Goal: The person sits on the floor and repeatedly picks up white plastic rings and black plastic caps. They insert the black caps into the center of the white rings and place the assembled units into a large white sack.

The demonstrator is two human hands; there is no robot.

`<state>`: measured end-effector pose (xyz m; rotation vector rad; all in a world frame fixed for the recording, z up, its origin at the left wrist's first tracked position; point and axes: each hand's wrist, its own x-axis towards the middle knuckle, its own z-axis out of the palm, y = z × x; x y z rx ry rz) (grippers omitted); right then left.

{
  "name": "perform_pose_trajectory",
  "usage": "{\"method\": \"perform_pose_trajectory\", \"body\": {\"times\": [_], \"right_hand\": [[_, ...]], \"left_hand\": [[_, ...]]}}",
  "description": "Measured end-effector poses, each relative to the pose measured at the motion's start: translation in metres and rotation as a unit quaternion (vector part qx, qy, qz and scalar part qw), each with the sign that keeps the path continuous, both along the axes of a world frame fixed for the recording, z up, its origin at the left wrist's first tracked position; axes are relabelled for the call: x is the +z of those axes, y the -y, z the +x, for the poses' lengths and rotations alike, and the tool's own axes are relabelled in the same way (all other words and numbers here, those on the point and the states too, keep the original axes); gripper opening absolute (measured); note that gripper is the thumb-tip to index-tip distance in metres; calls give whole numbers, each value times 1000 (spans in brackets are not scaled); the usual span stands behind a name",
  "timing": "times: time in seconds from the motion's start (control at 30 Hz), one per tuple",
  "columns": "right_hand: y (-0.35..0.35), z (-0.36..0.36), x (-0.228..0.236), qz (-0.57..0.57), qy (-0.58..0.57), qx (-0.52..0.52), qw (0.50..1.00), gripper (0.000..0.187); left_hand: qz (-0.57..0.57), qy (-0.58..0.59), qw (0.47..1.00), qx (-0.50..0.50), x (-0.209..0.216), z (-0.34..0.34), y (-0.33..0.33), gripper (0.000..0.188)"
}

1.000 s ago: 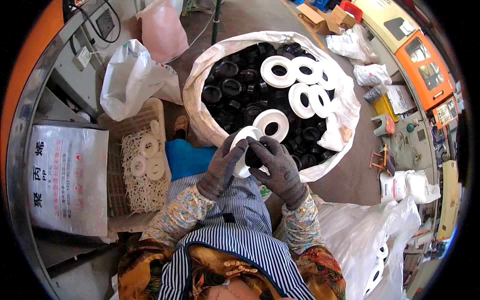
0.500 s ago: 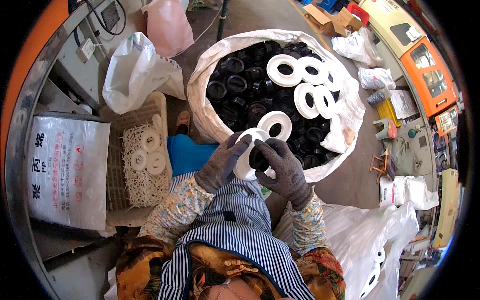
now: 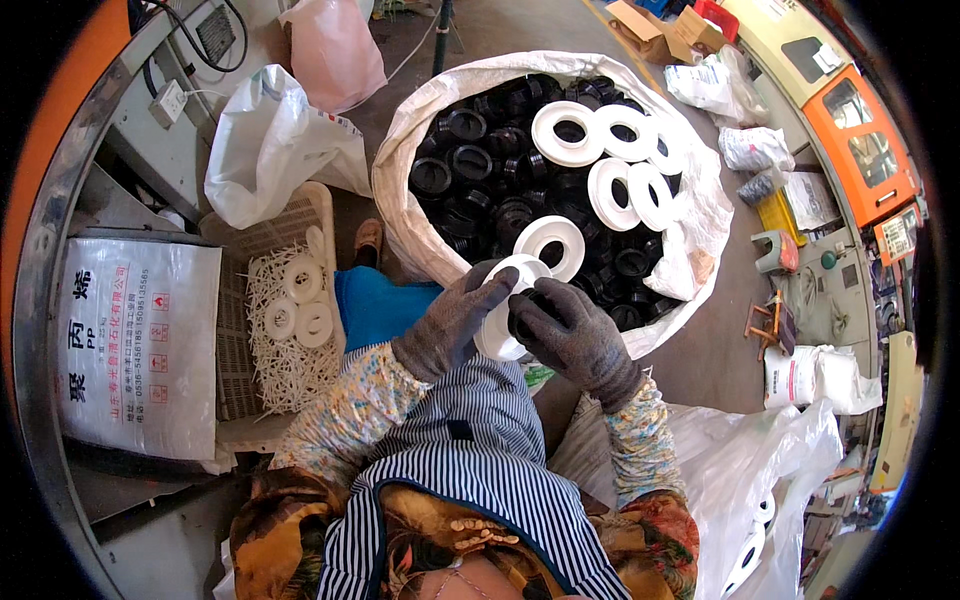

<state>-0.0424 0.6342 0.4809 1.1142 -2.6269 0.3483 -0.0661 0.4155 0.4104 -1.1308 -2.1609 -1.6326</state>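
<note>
In a grey glove, my left hand (image 3: 452, 322) grips a white plastic ring (image 3: 503, 335) by its left side, above my lap. My gloved right hand (image 3: 582, 342) closes round a black plastic cap (image 3: 518, 318) at the ring's centre; fingers partly cover it, so how deep it sits I cannot tell. Just beyond my hands stands a big white woven sack (image 3: 395, 200), filled with black ribbed caps (image 3: 470, 162). Several white rings lie on those caps, the nearest ring (image 3: 550, 247) close to my fingers.
A crate (image 3: 232, 370) at the left holds white scraps and a few rings. Beside it lies a printed plastic sack (image 3: 140, 345). Clear plastic bags (image 3: 700, 455) with white rings lie at lower right. A small wooden stool (image 3: 772, 325) and machines (image 3: 860, 140) line the right.
My right hand has shifted slightly right and rolled over, covering more of the black cap. The white ring has tilted a little, and my left hand still grips it.
</note>
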Motion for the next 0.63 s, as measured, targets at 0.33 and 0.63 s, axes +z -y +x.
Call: {"method": "perform_pose_trajectory", "body": {"times": [0.33,0.63], "right_hand": [[2,-2,3,-52,96,-50,993,71],[27,8,-16,-170,56,-178,968,78]], "left_hand": [[-74,-92,990,77,3,2,-1,80],[204,388,899,-2,34,11,-17,59]]}}
